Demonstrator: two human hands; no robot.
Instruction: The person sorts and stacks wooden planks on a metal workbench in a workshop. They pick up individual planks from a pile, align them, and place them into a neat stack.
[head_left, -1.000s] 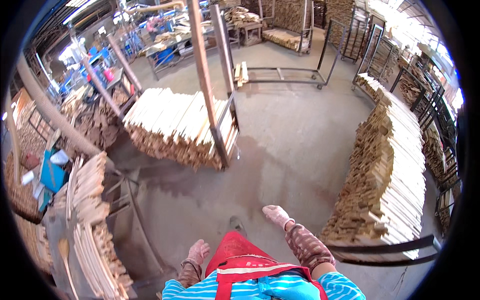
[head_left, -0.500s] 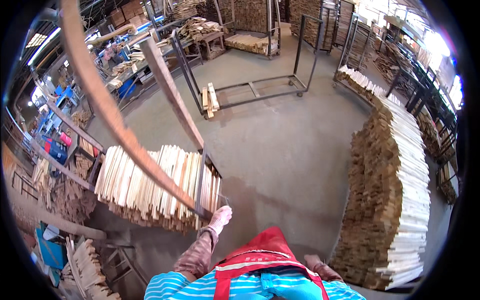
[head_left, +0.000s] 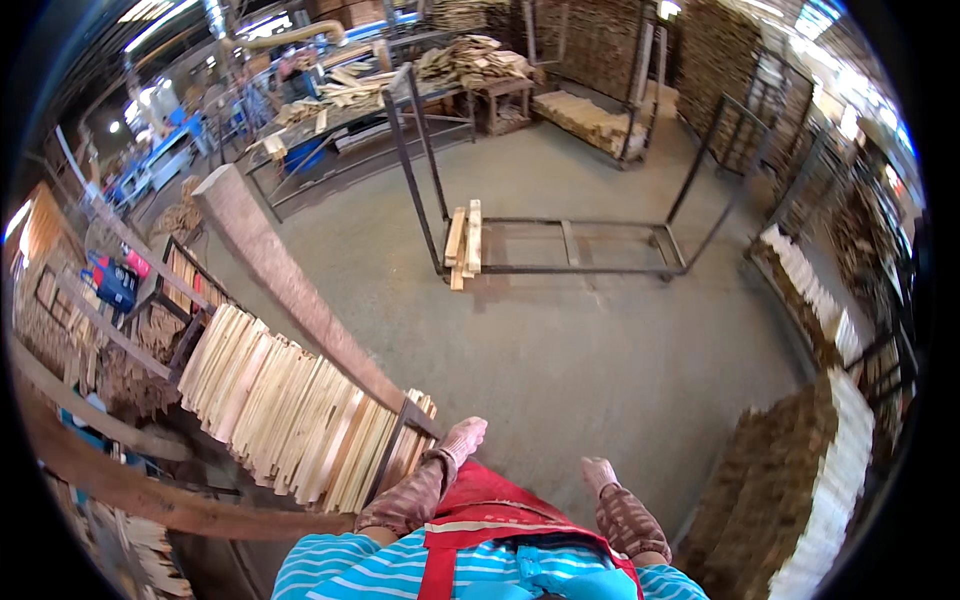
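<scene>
My left hand (head_left: 465,438) is beside the right end of a rack loaded with thin pale wood strips (head_left: 290,405). Its fingers look curled in, with nothing visible in them. The rack's dark crossbar (head_left: 400,440) lies just left of this hand; I cannot tell whether they touch. A long brown post (head_left: 290,285) rises from that end, and another curved post (head_left: 200,505) sweeps past my left side. My right hand (head_left: 598,475) hangs over the floor at my right, apart from any object. Its fingers are too small and blurred to read.
Ahead stands a dark metal cart frame (head_left: 560,268) with a few short boards (head_left: 465,245) at its left end. Tall wood stacks (head_left: 770,485) line the right. A workbench (head_left: 350,140) with loose wood is at the far left; a low pallet stack (head_left: 590,120) sits behind.
My view has turned left and shifted, so the cart frame appears further right. The curved post now lies lower at my left. My right hand has come forward into fuller view.
</scene>
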